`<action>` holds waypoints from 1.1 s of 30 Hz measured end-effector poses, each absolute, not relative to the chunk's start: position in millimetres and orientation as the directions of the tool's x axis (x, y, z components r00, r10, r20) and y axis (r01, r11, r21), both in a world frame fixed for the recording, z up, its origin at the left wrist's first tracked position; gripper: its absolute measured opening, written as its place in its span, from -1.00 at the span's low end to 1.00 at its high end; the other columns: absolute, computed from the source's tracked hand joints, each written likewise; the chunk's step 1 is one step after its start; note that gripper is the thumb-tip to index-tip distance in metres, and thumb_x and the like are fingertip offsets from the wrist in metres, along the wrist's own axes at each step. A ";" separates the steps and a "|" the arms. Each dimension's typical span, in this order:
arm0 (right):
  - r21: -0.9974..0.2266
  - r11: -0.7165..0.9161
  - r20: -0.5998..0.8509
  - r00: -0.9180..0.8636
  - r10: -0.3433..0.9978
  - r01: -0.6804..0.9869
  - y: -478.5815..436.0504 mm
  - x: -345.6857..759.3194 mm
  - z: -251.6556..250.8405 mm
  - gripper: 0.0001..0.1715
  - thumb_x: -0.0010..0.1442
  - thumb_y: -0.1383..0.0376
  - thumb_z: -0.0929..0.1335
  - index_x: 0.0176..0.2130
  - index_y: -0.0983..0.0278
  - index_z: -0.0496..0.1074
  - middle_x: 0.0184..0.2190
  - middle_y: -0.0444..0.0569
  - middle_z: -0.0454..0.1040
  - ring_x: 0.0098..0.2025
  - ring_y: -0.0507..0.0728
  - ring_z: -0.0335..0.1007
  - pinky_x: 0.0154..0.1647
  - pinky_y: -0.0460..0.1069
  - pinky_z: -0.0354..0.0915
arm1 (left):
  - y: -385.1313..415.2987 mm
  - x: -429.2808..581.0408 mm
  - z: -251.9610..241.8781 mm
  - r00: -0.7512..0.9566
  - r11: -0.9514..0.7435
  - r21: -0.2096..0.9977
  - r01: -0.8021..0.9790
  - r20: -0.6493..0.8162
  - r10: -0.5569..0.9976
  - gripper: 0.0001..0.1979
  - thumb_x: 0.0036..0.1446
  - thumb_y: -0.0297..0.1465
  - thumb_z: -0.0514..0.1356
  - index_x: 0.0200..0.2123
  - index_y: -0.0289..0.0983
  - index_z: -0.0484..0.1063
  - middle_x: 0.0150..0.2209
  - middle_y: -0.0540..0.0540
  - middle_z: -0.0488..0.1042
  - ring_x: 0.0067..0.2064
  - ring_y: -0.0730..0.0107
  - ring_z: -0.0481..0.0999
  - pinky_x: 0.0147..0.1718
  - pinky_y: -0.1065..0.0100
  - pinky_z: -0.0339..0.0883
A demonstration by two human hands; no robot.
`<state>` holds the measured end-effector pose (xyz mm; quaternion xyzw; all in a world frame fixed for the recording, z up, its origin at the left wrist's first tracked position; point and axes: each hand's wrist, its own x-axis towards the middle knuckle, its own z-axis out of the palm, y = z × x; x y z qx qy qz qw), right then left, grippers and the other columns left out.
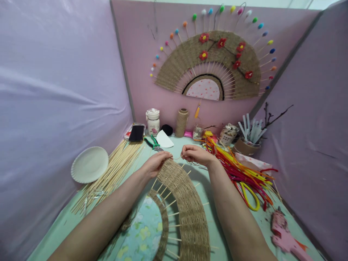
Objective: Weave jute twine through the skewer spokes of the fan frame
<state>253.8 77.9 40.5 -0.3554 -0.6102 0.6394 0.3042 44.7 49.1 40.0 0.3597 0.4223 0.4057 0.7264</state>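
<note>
A woven fan [187, 203] of brown twine on thin wooden sticks stands tilted over the table, its curved band running toward me. Its inner half-round is covered with blue-green flowered cloth [145, 221]. My left hand [157, 163] is closed on the band's far end, thumb along the weave. Just to the right, my right hand [197, 154] pinches a thin strand of twine [177, 158] that stretches across to the fan's edge by the left fingers. Stick ends poke out beyond the band's outer edge.
Bamboo sticks [119, 163] and a paper plate [89, 165] lie left. Green-handled pliers [154, 144], a twine spool [181, 123] and a white jar [153, 121] stand behind. Pipe cleaners [239, 166] and a pink glue gun [285, 235] lie right. A finished fan [174, 69] hangs on the back wall.
</note>
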 end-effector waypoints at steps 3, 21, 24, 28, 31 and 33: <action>-0.972 -0.046 -0.160 -0.506 0.847 0.230 80.0 253.7 37.5 -0.91 -0.01 0.30 0.32 -0.47 0.28 0.31 -0.59 -0.21 0.31 -0.59 -0.08 0.03 -0.59 -0.13 -0.07 | 49.9 41.6 44.3 0.307 0.400 0.872 -0.281 -0.313 0.899 -0.90 -0.12 -0.48 0.29 -0.55 -0.34 0.41 -0.59 0.01 0.42 -0.59 0.53 0.37 -0.59 0.47 0.19; -0.896 0.281 0.010 -0.618 0.787 0.344 61.1 248.9 71.2 -0.76 0.05 0.15 0.41 -0.39 0.29 0.51 -0.47 -0.10 0.46 -0.41 0.03 0.29 -0.36 -0.06 0.19 | 66.2 21.8 46.4 0.387 0.476 0.792 -0.383 -0.331 0.861 -0.96 -0.04 -0.50 0.24 -0.50 -0.35 0.44 -0.47 -0.11 0.52 -0.44 0.35 0.52 -0.36 0.32 0.39; -0.888 0.297 0.013 -0.628 0.778 0.350 59.9 242.0 72.9 -0.74 0.05 0.13 0.41 -0.40 0.29 0.51 -0.47 -0.08 0.48 -0.41 0.05 0.30 -0.37 -0.05 0.20 | 69.5 12.8 54.4 0.409 0.510 0.767 -0.389 -0.352 0.842 -0.94 0.00 -0.48 0.23 -0.45 -0.38 0.47 -0.45 -0.15 0.53 -0.41 0.29 0.54 -0.34 0.29 0.40; -0.889 0.290 0.041 -0.568 0.822 0.355 58.7 240.6 74.4 -0.72 0.06 0.12 0.40 -0.41 0.30 0.51 -0.50 -0.11 0.43 -0.45 0.01 0.22 -0.44 -0.07 0.12 | 70.6 5.9 62.7 0.406 0.553 0.714 -0.429 -0.395 0.824 -0.87 0.10 -0.49 0.16 -0.39 -0.42 0.50 -0.43 -0.19 0.56 -0.39 0.28 0.56 -0.31 0.28 0.42; -0.913 0.254 0.043 -0.542 0.839 0.320 59.7 242.7 72.2 -0.71 0.07 0.11 0.40 -0.38 0.30 0.52 -0.48 -0.10 0.42 -0.45 0.00 0.18 -0.48 -0.09 0.06 | 70.2 4.8 66.0 0.397 0.564 0.699 -0.440 -0.413 0.820 -0.82 0.15 -0.50 0.11 -0.39 -0.43 0.50 -0.41 -0.22 0.57 -0.37 0.27 0.57 -0.29 0.27 0.42; -0.934 0.204 0.018 -0.531 0.847 0.294 62.3 242.7 67.3 -0.66 0.08 0.06 0.39 -0.33 0.29 0.53 -0.49 -0.11 0.39 -0.48 -0.01 0.14 -0.52 -0.09 0.01 | 70.7 3.2 67.6 0.392 0.557 0.702 -0.443 -0.407 0.825 -0.81 0.16 -0.50 0.10 -0.37 -0.44 0.50 -0.40 -0.23 0.57 -0.36 0.25 0.57 -0.28 0.26 0.42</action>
